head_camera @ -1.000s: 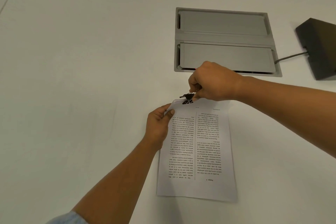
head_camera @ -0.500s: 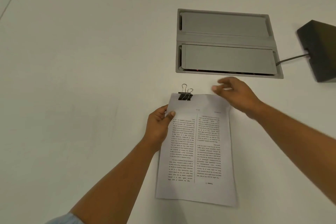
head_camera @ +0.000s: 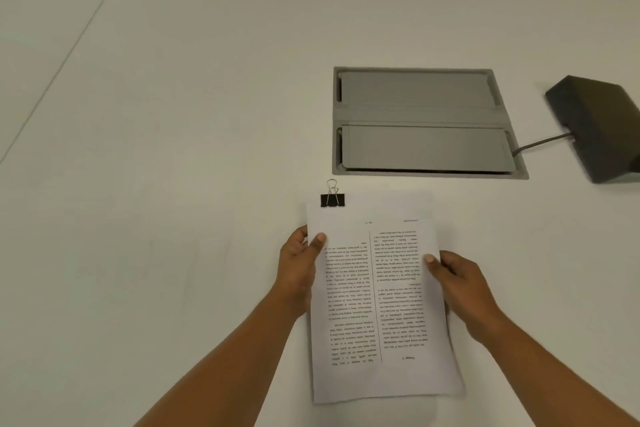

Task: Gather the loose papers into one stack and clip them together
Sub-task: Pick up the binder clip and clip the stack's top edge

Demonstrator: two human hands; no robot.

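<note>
A stack of printed papers (head_camera: 377, 295) is held just above the white table, its text upside down to me. A black binder clip (head_camera: 332, 199) with silver wire handles bites the stack's far left corner. My left hand (head_camera: 299, 270) grips the stack's left edge, thumb on top. On the right edge my right hand (head_camera: 457, 282) holds the stack the same way, thumb on the page and fingers underneath.
A grey metal cable hatch (head_camera: 424, 120) is set into the table just beyond the papers. A dark wedge-shaped device (head_camera: 599, 125) with a cable sits at the far right. A seam in the tabletop (head_camera: 69, 55) runs diagonally at the left.
My right hand let go of the binder clip, drew back and took hold of the stack's right edge. The clip now stays on the corner. The camera view has tilted up.
</note>
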